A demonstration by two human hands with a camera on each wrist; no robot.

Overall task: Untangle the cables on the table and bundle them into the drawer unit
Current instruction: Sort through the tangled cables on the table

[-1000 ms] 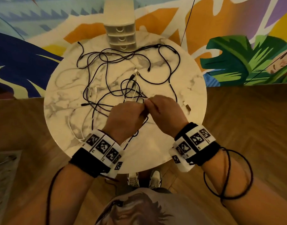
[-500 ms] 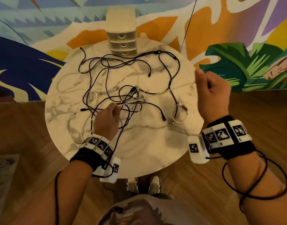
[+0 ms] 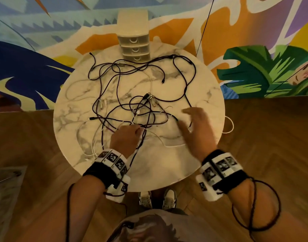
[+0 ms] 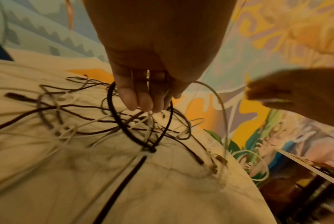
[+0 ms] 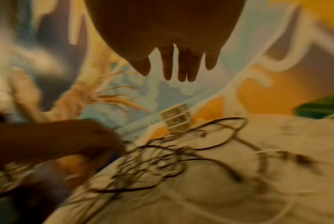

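Observation:
A tangle of black and white cables [image 3: 137,105] sprawls over the round marble table [image 3: 167,163]. My left hand [image 3: 127,137] sits at the near side of the tangle, its fingers [image 4: 143,100] curled round a thin white cable [image 4: 219,106], with a black loop beside them. My right hand [image 3: 195,123] hovers over the right part of the table with fingers [image 5: 177,68] spread and straight, holding nothing. The white cable [image 3: 167,144] runs from the left hand under the right hand and loops off the table's right edge. The cream three-drawer unit [image 3: 134,44] stands at the far edge, drawers closed.
Behind the table is a painted mural wall. Wooden floor surrounds the table, and my shoes [image 3: 156,199] show below its near edge. A thin black line [image 3: 203,27] hangs down the wall at the back right.
My right hand had pulled the white cable up and to the right; it has now let go and dropped back over the table with fingers spread. The left hand stays gripping at the tangle.

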